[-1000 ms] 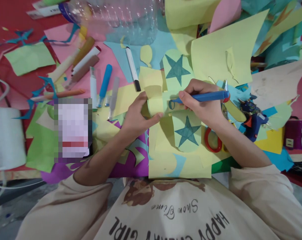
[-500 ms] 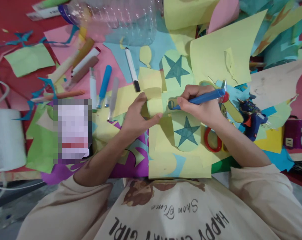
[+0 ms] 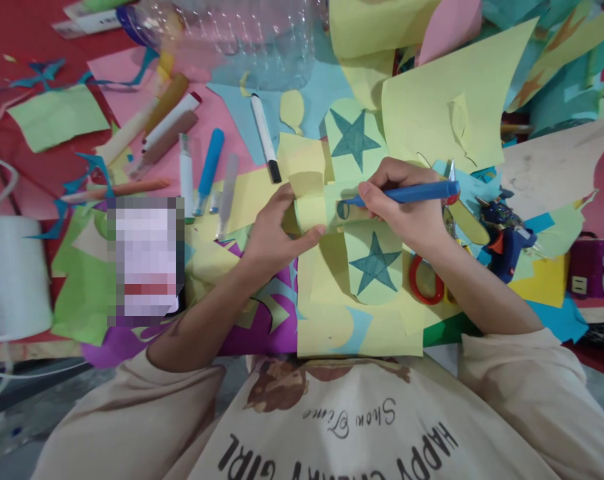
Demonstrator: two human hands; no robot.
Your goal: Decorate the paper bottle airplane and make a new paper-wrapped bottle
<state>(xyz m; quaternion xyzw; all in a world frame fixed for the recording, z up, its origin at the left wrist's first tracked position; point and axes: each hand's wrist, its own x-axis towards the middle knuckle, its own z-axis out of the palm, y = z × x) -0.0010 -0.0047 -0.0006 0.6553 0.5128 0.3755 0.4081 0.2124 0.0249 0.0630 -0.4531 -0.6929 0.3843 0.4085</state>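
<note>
In the head view, my right hand is closed round a blue marker. The marker's tip touches or nearly touches a pale green paper strip, beside a small dark round outline drawn there. My left hand grips the strip's left, yellowish end between thumb and fingers. Above the strip lies a rounded green paper with a dark green star. Below it is a similar paper with another dark green star. Part of the strip is hidden under my right hand.
Several markers lie to the left, among them a blue one and a black-capped white one. A clear plastic bottle is at the back. Red-handled scissors and a blue glue gun are on the right. A blurred phone-like object lies left.
My right hand has shifted slightly up and right, and the marker lies flatter, its tip now higher beside the round outline. My left hand stays in place.
</note>
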